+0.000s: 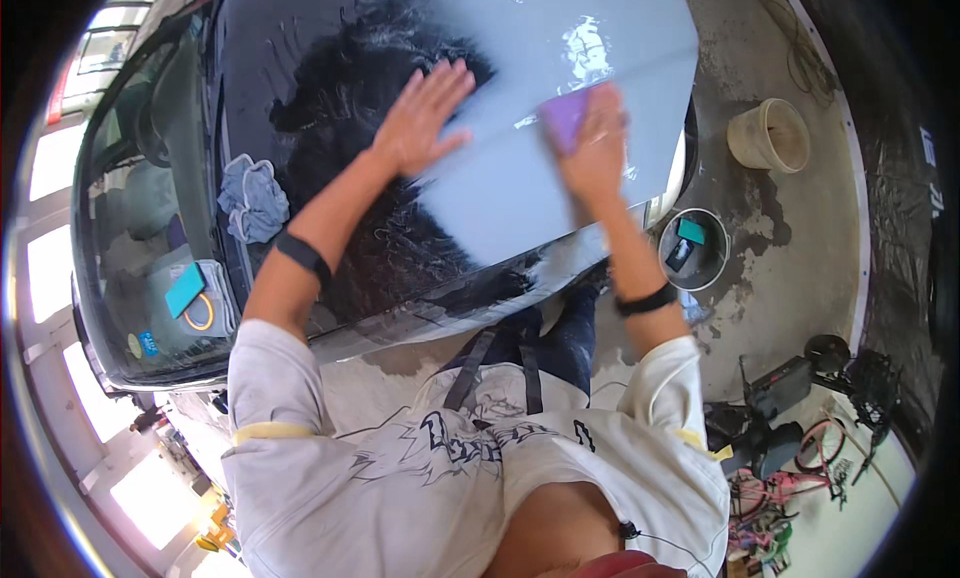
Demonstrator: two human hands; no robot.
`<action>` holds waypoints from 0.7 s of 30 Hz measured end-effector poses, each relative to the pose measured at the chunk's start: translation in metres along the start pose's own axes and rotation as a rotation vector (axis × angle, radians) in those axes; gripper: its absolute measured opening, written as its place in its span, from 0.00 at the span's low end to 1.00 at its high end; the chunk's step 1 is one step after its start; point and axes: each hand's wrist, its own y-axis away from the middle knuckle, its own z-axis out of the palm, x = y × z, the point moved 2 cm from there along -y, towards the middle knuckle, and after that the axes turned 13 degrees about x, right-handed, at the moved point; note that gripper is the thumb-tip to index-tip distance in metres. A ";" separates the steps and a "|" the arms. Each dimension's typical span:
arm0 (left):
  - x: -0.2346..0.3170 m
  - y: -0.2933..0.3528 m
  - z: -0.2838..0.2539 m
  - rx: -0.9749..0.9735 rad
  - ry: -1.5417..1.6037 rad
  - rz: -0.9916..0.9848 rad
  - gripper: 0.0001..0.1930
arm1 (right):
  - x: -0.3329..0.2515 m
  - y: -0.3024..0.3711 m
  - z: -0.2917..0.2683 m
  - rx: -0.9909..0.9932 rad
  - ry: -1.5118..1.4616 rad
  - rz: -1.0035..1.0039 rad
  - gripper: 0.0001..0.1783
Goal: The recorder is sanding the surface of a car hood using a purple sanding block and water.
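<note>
I lean over a car hood [490, 198] whose right part is wet and pale grey, while its left part is dark with smeared, streaky patches. My left hand [418, 123] lies flat on the hood where dark meets pale, fingers spread, holding nothing. To its right, my right hand [598, 143] presses a flat purple pad [563, 116] against the pale part. The hand is slightly blurred, and its palm covers part of the pad. Black bands circle both wrists.
A crumpled blue-grey cloth [254, 200] lies by the windshield base. On the glass, a teal block [185, 290] rests with a folded cloth [222, 303]. Right of the car stand a water bucket [698, 276] holding a teal pad [692, 231] and a beige bucket [757, 143]. A pink bicycle [785, 485] is behind right.
</note>
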 end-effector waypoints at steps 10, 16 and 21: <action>-0.034 -0.051 0.011 0.037 0.020 -0.111 0.44 | -0.046 0.011 -0.011 -0.175 -0.080 -0.291 0.54; -0.036 -0.046 0.016 0.104 0.169 -0.183 0.42 | -0.136 0.060 0.006 -0.199 -0.141 -0.265 0.52; -0.045 -0.048 0.024 0.240 0.200 -0.279 0.37 | -0.187 0.069 0.013 -0.323 -0.193 -0.297 0.51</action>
